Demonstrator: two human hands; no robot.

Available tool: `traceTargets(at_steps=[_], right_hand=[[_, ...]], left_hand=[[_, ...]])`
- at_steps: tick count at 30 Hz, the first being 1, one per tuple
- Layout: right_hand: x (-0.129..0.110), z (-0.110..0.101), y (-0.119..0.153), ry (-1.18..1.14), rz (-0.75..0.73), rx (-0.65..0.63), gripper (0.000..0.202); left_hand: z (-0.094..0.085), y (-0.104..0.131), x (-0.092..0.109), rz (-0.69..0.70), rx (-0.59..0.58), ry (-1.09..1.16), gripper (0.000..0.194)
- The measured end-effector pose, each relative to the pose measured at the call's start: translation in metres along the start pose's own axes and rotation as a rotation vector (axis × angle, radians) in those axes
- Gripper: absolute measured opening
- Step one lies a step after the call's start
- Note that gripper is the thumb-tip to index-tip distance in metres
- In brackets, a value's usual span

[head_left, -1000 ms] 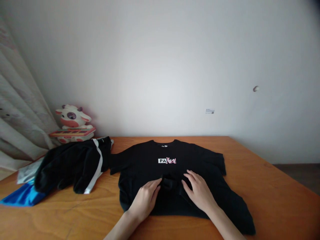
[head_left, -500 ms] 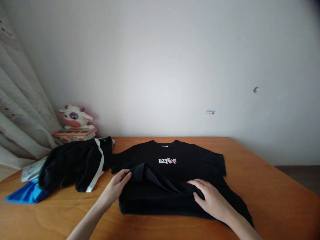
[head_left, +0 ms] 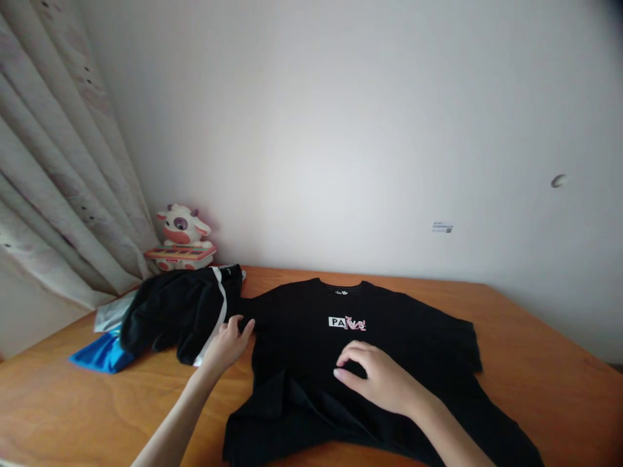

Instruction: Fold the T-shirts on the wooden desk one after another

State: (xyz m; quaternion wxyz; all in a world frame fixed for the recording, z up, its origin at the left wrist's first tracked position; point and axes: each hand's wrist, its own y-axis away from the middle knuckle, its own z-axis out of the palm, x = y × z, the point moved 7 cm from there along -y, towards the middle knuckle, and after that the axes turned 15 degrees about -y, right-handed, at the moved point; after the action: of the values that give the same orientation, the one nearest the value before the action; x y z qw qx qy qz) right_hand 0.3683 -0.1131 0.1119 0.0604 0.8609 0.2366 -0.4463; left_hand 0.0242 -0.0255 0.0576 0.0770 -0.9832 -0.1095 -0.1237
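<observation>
A black T-shirt [head_left: 302, 337] lies spread on the wooden table, its neck toward the wall and a white-and-pink print on its chest. Its lower part is rumpled, with a raised fold near the front left. My left hand [head_left: 228, 342] is beside the shirt's left sleeve, thumb and fingers apart, holding nothing. Over the middle of the shirt, below the print, is my right hand [head_left: 377, 376]. Its fingers are curved with a gap between thumb and forefinger, and nothing is in it. Whether it touches the cloth I cannot tell.
Left of the shirt lies a pile of clothes: a black garment [head_left: 165, 311] with a white stripe, a blue piece [head_left: 103, 353] and a grey one [head_left: 114, 313]. Behind it stands a cow-shaped toy keyboard [head_left: 181, 240]. A curtain [head_left: 63, 162] hangs at the left; a wall closes off the back.
Both hands have let go of the shirt's lower part and moved up along it, the left toward the sleeve. The lifted cloth has dropped into folds. The view has turned left.
</observation>
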Motion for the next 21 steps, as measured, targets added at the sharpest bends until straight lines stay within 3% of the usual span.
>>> traceTargets(at_steps=[3, 7, 12, 16, 21], right_hand=[[-0.003, 0.026, -0.044, 0.012, -0.055, -0.031, 0.027], [0.012, 0.055, -0.099, -0.031, -0.057, -0.044, 0.026], [0.028, 0.081, -0.153, -0.011, -0.022, 0.042, 0.022], [0.025, 0.101, -0.168, 0.076, -0.09, 0.162, 0.026], [0.025, 0.122, -0.163, 0.113, -0.179, 0.221, 0.041]], left_hand=[[0.01, -0.026, -0.008, -0.155, 0.067, 0.202, 0.058], [0.024, -0.042, -0.013, -0.26, 0.139, 0.41, 0.064], [0.033, -0.042, -0.007, -0.246, 0.307, 0.568, 0.041], [0.031, -0.038, 0.0, -0.121, 0.441, 0.618, 0.032], [0.032, -0.036, -0.005, -0.123, 0.511, 0.623, 0.029]])
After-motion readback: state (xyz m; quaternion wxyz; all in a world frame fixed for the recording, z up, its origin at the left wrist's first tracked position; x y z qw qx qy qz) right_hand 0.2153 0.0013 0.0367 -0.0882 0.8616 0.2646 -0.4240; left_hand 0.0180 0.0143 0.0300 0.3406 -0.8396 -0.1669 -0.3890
